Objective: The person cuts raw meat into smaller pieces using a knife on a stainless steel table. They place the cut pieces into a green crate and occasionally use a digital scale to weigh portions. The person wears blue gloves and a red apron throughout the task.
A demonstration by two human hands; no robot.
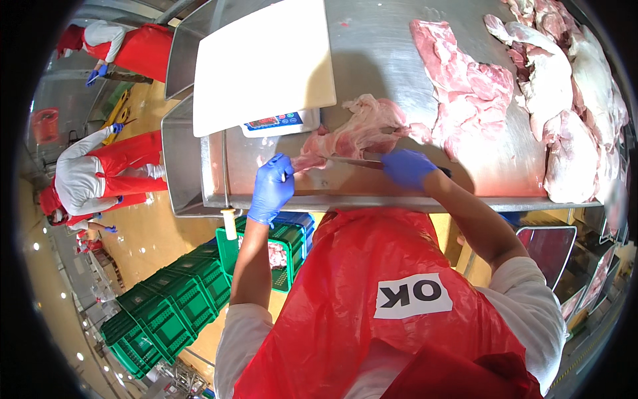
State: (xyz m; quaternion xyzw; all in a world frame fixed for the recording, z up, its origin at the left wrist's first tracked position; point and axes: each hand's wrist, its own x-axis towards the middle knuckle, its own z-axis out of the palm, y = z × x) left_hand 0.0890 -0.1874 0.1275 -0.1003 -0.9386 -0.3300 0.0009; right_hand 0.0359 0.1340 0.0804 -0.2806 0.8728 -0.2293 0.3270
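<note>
I've got L hand (273, 187) clamped on L end of meat pc (362, 135), long axis approx L-R, R hand (409, 168) fisted round knife (357, 161).

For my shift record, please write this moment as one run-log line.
left hand: gripping meat piece; right hand: holding knife, pointing left; scale: partly under white board; table right: larger cuts

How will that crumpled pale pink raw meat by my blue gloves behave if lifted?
The crumpled pale pink raw meat will probably sag, since it lies in loose folds. It may slip: its surface looks moist and the silver metal table looks smooth. Rolling seems unlikely, given its irregular shape.
</note>
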